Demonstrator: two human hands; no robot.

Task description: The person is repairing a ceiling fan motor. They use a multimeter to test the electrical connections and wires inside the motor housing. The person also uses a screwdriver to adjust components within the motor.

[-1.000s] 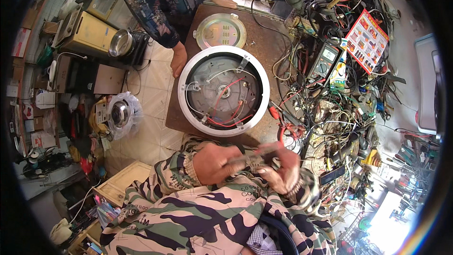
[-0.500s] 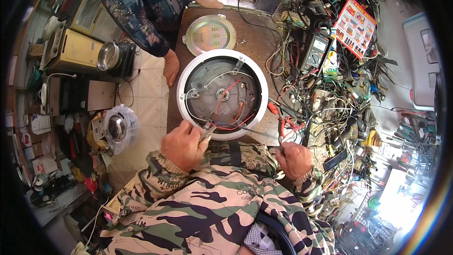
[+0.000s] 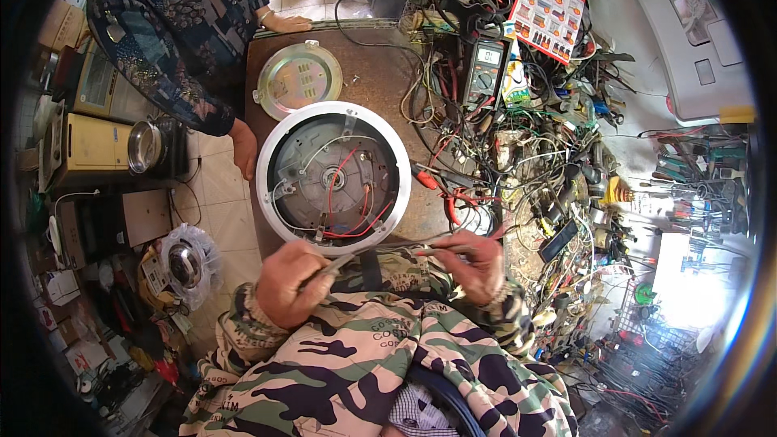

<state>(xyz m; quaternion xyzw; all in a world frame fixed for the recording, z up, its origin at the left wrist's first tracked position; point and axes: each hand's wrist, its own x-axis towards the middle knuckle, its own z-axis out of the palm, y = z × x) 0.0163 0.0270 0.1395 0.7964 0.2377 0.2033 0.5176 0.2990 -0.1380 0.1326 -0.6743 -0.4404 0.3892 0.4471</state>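
Note:
My left hand (image 3: 291,283) is closed on a grey cable (image 3: 353,256) in front of my lap. The cable runs rightward to my right hand (image 3: 471,265), whose fingers are pinched round it. A thin end with a reddish tint pokes out from the right fingers; its kind is unclear. Just beyond both hands sits a round appliance housing (image 3: 407,163) with a white rim, its dark inside facing up. Red wires (image 3: 343,163) and white wires run through it. Behind it lies a round metal cover plate (image 3: 328,73) with slots.
Another person's hand (image 3: 244,150) rests by the housing's left side, the other hand (image 3: 289,23) on the table's (image 3: 376,53) far edge. Red-handled pliers (image 3: 450,209), a multimeter (image 3: 487,73) and heaps of tangled cables (image 3: 526,146) lie to the right. A metal pot (image 3: 146,148) stands left.
My left hand has drawn back from the housing's rim toward my lap. My right hand has come nearer the left with the cable. The whole view has shifted.

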